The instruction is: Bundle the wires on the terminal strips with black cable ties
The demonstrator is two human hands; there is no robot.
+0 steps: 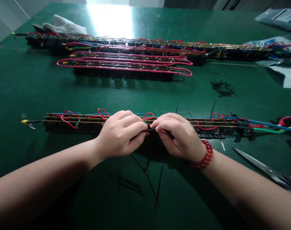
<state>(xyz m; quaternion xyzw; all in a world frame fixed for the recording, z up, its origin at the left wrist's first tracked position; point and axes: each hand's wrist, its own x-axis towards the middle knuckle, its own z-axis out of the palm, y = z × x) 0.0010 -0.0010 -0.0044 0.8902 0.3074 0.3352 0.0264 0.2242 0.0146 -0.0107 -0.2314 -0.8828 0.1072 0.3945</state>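
Observation:
A long black strip assembly point(92, 123) with brass-coloured rods and red and blue wires lies across the green table. Over its middle, my left hand point(123, 133) is closed, thumb against fingers, on a thin dark strand point(152, 129). The same strand runs across a small gap to my right hand point(176, 135), whose fingertips are pinched on its other end. A red bead bracelet point(206, 155) circles my right wrist. Both hands' fingertips hide part of the assembly.
Loose black ties point(126, 183) lie in front, with more point(223, 88) behind. Scissors point(267, 169) rest at the right. Farther back are wired assemblies point(126, 64), a white cloth point(66, 26) and plastic bags point(279, 19). The table point(35, 92) is green.

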